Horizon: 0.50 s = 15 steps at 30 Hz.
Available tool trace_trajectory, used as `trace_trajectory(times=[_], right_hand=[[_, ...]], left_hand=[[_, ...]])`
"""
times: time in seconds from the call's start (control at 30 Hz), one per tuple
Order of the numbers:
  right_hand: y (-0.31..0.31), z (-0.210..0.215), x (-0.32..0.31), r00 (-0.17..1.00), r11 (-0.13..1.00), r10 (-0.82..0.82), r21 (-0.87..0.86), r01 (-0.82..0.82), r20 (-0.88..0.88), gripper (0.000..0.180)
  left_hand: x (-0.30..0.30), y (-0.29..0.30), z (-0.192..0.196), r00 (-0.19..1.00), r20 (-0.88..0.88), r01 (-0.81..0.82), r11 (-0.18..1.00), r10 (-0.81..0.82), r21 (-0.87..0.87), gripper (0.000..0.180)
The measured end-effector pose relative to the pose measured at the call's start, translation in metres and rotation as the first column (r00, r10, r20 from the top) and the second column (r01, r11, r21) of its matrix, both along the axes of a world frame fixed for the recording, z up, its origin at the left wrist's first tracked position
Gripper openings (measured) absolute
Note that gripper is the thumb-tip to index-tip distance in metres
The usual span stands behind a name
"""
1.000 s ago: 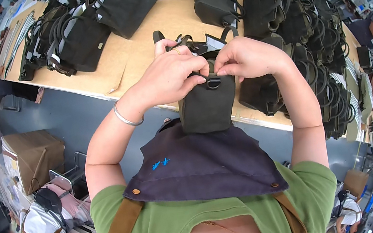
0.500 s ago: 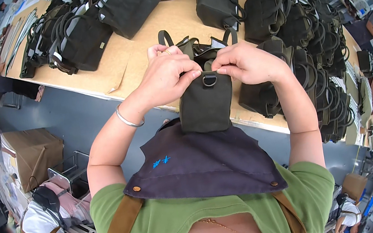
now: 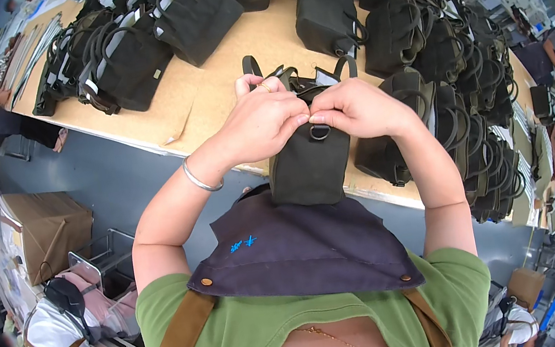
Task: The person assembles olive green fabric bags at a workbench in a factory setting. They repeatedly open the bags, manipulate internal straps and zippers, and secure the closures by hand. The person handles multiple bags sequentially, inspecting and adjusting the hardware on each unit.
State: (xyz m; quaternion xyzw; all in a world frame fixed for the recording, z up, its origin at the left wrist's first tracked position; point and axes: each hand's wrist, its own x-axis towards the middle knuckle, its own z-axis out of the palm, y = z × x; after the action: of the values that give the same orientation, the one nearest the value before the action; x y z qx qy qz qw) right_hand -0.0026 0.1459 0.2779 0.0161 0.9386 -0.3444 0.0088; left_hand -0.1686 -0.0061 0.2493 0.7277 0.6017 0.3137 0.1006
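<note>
A small dark green-black handbag [image 3: 310,168] stands at the table's near edge, its narrow end turned toward me. Near the top of that end hangs a metal D-ring [image 3: 319,131]. My left hand [image 3: 269,119] and my right hand [image 3: 357,107] meet at the upper edge just above the ring, thumbs and fingertips pinching the fabric from either side. Both hands are closed on the bag. Its two looped handles [image 3: 346,67] rise behind my fingers, and part of the opening is hidden by my hands.
Similar dark bags crowd the wooden table [image 3: 220,74], with a row at the far left [image 3: 133,73] and a dense pile on the right [image 3: 416,95]. A brown-covered box [image 3: 56,228] stands on the left. Other people work at the left, lower left and right.
My hands have drawn closer together along the bag's top edge, the right one moving inward. The D-ring is now partly covered by my fingertips.
</note>
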Motion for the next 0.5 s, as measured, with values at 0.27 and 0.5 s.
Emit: trace_trajectory(times=[0.27,0.5], right_hand=[[-0.027,0.002,0.014,0.984,0.972,-0.057,0.216,0.093,-0.167,0.011],[-0.044,-0.056,0.036,0.964,0.957,-0.152,0.212,0.199,-0.219,0.01]], left_hand=[[0.006,-0.017,0.007,0.992,-0.124,0.043,0.979,-0.019,0.198,0.002],[0.001,-0.03,-0.064,0.937,-0.342,0.131,0.981,-0.075,0.142,0.015]])
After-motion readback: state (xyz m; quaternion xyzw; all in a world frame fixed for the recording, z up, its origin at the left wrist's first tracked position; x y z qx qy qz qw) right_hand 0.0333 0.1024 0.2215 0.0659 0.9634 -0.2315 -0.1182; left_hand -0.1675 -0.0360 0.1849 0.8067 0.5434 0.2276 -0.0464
